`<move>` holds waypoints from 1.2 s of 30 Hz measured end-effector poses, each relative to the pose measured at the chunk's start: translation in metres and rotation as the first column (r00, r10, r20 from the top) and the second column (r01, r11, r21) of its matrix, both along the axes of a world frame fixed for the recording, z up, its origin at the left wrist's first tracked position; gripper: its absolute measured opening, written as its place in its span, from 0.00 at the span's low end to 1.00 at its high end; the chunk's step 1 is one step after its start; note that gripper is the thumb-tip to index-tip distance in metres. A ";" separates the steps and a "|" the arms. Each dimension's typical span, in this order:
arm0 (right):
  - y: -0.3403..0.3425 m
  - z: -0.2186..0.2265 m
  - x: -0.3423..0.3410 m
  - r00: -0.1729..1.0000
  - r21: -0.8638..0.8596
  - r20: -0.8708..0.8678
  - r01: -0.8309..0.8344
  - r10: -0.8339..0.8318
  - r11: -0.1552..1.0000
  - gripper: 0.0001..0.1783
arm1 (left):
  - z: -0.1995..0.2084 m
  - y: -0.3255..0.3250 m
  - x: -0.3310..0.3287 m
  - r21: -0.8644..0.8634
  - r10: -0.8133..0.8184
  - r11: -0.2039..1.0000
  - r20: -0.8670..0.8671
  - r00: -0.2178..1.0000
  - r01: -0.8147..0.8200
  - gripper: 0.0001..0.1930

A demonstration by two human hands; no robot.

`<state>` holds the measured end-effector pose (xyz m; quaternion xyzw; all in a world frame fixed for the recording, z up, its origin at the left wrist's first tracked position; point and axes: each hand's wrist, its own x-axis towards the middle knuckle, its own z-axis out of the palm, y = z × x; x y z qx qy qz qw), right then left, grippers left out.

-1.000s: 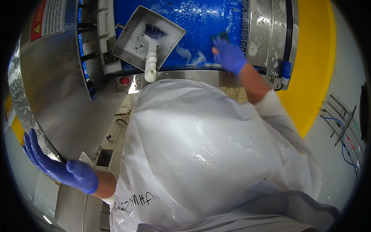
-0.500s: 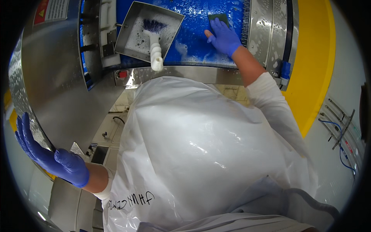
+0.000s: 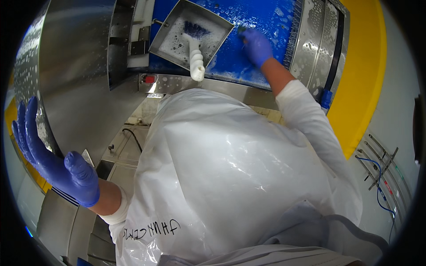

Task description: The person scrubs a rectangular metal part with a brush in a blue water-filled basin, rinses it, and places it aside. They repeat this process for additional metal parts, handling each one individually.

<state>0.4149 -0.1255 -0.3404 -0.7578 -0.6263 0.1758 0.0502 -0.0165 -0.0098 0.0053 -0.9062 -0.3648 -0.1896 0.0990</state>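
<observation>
My right hand (image 3: pixel 258 48), in a wet blue glove, presses onto the soapy blue belt (image 3: pixel 230 64). Its fingers are closed on a dark green scouring pad (image 3: pixel 241 30), of which only a small edge shows. Just left of that hand, a square metal container (image 3: pixel 217 46) of foamy water sits on the belt. A brush with a white twisted handle (image 3: pixel 196 57) and dark bristles leans in it, handle over the near rim. My left hand (image 3: pixel 55 162), also gloved in blue, is held up with fingers spread and nothing in it, close to the large metal panel at the left.
A metal frame edge (image 3: pixel 230 91) runs along the belt's near side, with a red part (image 3: pixel 150 79) at its left end. Wet metal rails (image 3: pixel 310 40) and a yellow band (image 3: pixel 366 80) lie to the right. The steel panel (image 3: pixel 75 75) fills the left.
My right hand has slid left over the belt with the pad, closer to the metal container. The view has shifted, and my left hand stays raised and spread.
</observation>
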 end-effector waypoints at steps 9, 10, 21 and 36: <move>-0.065 0.032 -0.010 0.925 -0.607 -0.354 -0.115 -0.138 0.786 0.18 | 0.003 -0.004 0.001 0.025 -0.008 1.000 0.055 0.998 0.007 0.38; -0.063 0.034 -0.014 0.914 -0.698 -0.367 -0.148 -0.173 0.700 0.18 | -0.001 -0.003 0.002 0.020 -0.005 1.000 0.081 0.997 0.003 0.36; -0.016 0.076 -0.037 0.727 -0.082 -0.676 0.087 -0.120 0.993 0.25 | -0.002 -0.066 0.032 -0.071 -0.109 0.989 0.243 0.964 0.130 0.29; 0.002 0.147 -0.045 0.940 0.139 -0.036 -0.331 0.339 0.933 0.21 | -0.208 -0.009 0.064 -0.755 0.446 0.651 0.292 0.846 -0.083 0.22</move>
